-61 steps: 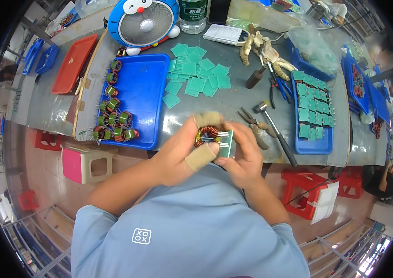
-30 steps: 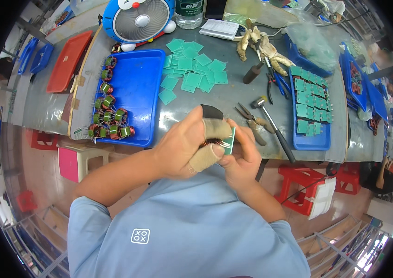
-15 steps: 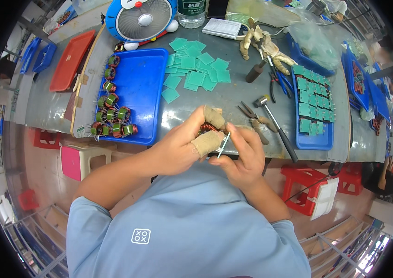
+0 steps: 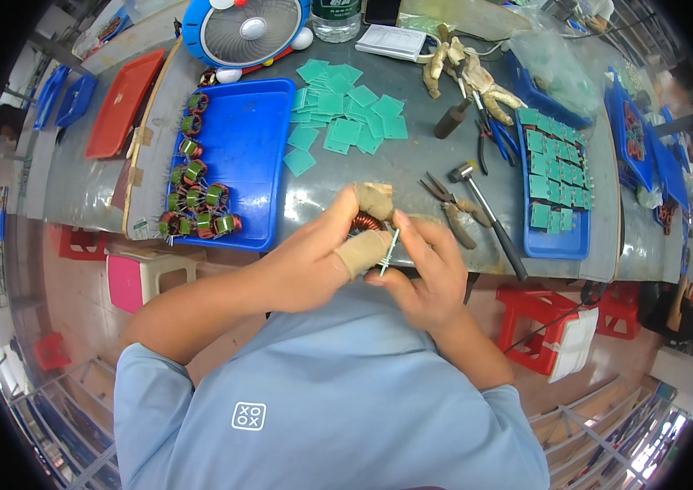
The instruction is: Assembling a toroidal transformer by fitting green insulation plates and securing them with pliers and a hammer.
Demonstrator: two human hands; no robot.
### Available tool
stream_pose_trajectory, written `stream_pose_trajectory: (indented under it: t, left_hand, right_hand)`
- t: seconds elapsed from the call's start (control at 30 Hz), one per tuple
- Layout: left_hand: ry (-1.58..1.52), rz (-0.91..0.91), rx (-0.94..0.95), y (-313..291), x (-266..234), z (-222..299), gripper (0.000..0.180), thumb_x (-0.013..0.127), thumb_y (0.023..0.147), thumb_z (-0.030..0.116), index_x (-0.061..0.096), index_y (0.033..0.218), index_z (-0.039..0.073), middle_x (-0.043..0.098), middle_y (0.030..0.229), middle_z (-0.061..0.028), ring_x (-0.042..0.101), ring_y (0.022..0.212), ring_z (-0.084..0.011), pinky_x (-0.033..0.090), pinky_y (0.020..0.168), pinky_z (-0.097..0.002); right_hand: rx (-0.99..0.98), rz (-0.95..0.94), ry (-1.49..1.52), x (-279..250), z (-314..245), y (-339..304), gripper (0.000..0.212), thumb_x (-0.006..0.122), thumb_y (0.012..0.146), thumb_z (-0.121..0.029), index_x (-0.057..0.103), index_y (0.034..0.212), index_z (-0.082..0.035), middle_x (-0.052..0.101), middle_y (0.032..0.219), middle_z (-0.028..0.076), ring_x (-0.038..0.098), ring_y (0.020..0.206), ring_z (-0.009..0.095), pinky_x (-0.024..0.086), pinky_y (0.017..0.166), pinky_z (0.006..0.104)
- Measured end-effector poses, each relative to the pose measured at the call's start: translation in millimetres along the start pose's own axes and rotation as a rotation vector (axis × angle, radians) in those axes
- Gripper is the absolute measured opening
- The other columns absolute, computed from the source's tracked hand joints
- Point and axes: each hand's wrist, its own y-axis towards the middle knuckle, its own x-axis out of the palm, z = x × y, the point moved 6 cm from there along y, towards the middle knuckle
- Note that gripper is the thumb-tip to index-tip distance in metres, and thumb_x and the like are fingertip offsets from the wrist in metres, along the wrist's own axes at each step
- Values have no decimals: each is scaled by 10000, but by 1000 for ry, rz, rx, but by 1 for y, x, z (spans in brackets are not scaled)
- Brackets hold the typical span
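Note:
My left hand (image 4: 322, 257) is closed around a toroidal coil (image 4: 366, 222) wound with copper-coloured wire, mostly hidden by the fingers. Tan wraps cover its thumb and a finger. Between the thumb and fingers of my right hand (image 4: 430, 273), a thin green square plate (image 4: 391, 250) is pinched edge-on against the coil's side. Pale wire ends show at its lower part; how far they pass through it I cannot tell. Beyond the hands lies a loose pile of green plates (image 4: 346, 110). Several green and copper coils (image 4: 199, 198) stand along the left side of a blue tray (image 4: 244, 155).
At right, a blue tray (image 4: 555, 246) holds rows of plate-topped coils. A hammer (image 4: 489, 216), pliers (image 4: 438, 188), a dark-handled tool (image 4: 451, 122) and blue-handled cutters (image 4: 500, 143) lie nearer. Work gloves (image 4: 477, 77), a fan (image 4: 252, 33) and a bottle (image 4: 337, 18) sit at the back.
The green plate has shifted slightly left and down, closer against the coil, and the pale wire ends now cross its lower edge. Both hands keep their grips; the view has shifted slightly.

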Motion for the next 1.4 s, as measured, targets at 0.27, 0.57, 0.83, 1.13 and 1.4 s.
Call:
stream_pose_trajectory:
  t: [0.27,0.57,0.83,1.13,1.4]
  left_hand:
    - [-301,-19,-83,5,-2,-13,317,546,1051,143,460,1344,58,534,1125,-58,548,889,-103,498,709,-280]
    - [-251,11,-134,6,-8,-29,253,552,1033,131,484,1267,62,547,1069,-47,547,862,-97,497,690,-271]
    - [-306,-116,-34,9,-12,-12,237,557,1031,119,504,1254,59,551,1129,-60,568,904,-106,512,720,-290]
    - [-363,-133,-6,4,-16,-12,396,581,1015,79,454,1388,42,554,1173,-63,574,935,-113,522,764,-293]
    - [-297,-129,57,-7,-13,-9,353,587,1024,93,453,1348,54,548,1202,-66,571,954,-111,515,774,-298]
  right_hand:
    - [-73,-28,-75,-1,-2,1,724,878,762,-328,653,1336,51,696,1090,143,651,872,268,484,731,365]
    - [-53,-19,-37,12,1,-4,737,871,779,-335,635,1361,49,695,1101,145,654,887,283,500,764,371]
    - [-43,12,22,6,-1,7,710,876,777,-340,655,1341,31,683,1126,141,654,940,287,506,790,380]
    - [-44,5,5,3,-10,15,718,895,745,-336,669,1323,25,683,1085,132,653,904,283,494,751,378]
    - [-89,4,13,2,-16,17,732,901,728,-333,670,1329,15,685,1086,122,642,868,276,490,728,364]
